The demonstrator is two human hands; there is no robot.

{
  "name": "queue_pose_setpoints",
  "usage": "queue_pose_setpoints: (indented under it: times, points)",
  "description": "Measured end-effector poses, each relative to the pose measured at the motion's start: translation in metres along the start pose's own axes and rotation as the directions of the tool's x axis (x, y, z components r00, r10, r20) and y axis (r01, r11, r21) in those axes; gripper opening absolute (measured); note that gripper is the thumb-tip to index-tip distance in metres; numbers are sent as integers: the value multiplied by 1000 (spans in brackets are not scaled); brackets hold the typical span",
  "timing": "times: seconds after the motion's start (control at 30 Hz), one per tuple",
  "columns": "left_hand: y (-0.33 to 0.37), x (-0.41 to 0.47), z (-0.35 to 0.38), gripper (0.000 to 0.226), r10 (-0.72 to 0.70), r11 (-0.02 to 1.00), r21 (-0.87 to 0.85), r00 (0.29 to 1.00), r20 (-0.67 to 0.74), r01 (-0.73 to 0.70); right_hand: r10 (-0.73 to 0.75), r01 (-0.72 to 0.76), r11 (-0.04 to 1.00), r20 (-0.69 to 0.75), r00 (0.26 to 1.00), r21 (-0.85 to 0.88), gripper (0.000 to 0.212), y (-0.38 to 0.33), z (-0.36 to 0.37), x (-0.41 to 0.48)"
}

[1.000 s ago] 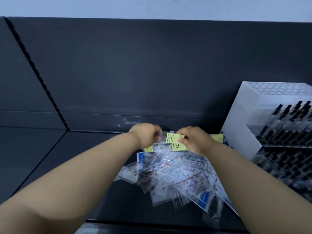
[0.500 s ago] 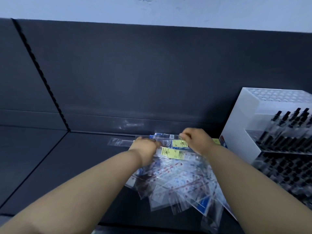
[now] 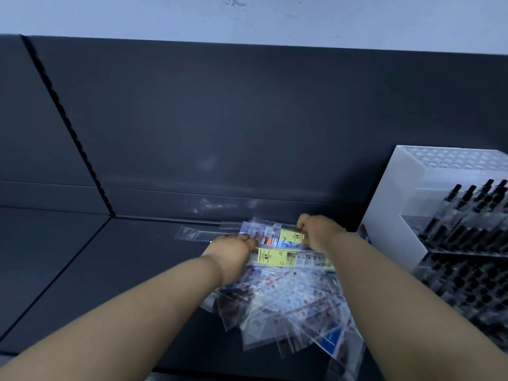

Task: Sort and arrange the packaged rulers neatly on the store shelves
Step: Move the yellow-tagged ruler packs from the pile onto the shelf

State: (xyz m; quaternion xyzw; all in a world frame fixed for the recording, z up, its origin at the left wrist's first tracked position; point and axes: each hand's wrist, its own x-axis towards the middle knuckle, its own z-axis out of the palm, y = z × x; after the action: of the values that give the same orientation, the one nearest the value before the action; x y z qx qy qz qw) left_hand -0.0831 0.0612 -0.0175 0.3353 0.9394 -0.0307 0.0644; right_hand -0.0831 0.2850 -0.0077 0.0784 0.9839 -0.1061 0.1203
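A loose heap of clear-bagged rulers [image 3: 288, 303] lies fanned out on the dark shelf [image 3: 110, 270], right of centre. At its far end lie two packs crosswise, each with a yellow label: the rear pack [image 3: 287, 237] and the nearer pack [image 3: 277, 257]. My left hand [image 3: 233, 248] pinches the left end of the rear pack. My right hand [image 3: 316, 233] grips that pack's right end. One clear pack [image 3: 198, 233] lies flat to the left against the back panel.
A white display stand [image 3: 395, 204] full of black-capped pens [image 3: 467, 215] stands close on the right. The dark back panel [image 3: 247, 133] rises behind the heap. A notched upright strip [image 3: 68, 125] divides the panels at left.
The two yellow-labelled packs have come apart, the rear one shifted toward the back panel. My left hand moved down-left along them; my right hand stays at the right end.
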Motion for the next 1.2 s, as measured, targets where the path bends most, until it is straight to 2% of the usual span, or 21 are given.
queue_pose_setpoints:
  times: [0.1,0.17,0.27,0.3,0.4,0.47,0.53,0.63,0.77,0.9,1.0,1.07,1.2]
  points:
    - [-1,2,0,52,1,1000,-18,1000,6,-1,-22,22,1000,-10,1000,13,45,2,0,0]
    - [-2,3,2,49,4,1000,-21,1000,0,-4,-21,20,998,12,1000,57,40,5,1,-2]
    - [-3,5,5,46,8,1000,0,1000,-28,-8,-21,16,974,19,1000,227,22,10,3,-5]
    - [-3,5,7,47,7,1000,11,999,-34,-7,-11,10,976,4,1000,215,20,11,3,-4]
    - [-3,4,8,52,6,996,89,999,-42,-3,64,-63,993,-9,998,97,32,11,4,-2]
    - [-2,2,8,55,28,979,201,998,-63,-15,90,-91,991,14,996,93,24,9,3,-1]
    - [0,-1,6,58,52,952,303,996,-68,-29,79,-80,995,13,997,66,25,7,1,0]
    - [6,-3,2,61,58,927,372,997,-41,-39,34,-25,994,-85,996,108,15,3,-3,-3]
    - [8,-5,3,66,49,919,392,998,-36,-31,23,1,992,-191,981,124,21,3,-5,-7]
    - [9,-5,4,73,53,917,398,998,-37,-34,30,-19,997,-143,989,77,34,11,1,-12]
    - [9,-5,4,70,55,917,397,998,-44,-33,-1,15,998,-226,974,63,27,15,7,-12]
    - [10,-5,3,67,54,919,394,998,-40,-34,-47,48,999,-278,959,-4,25,14,7,-11]
    - [9,-7,5,62,43,926,377,998,-44,-23,0,-26,993,-224,975,-112,18,5,-1,-12]
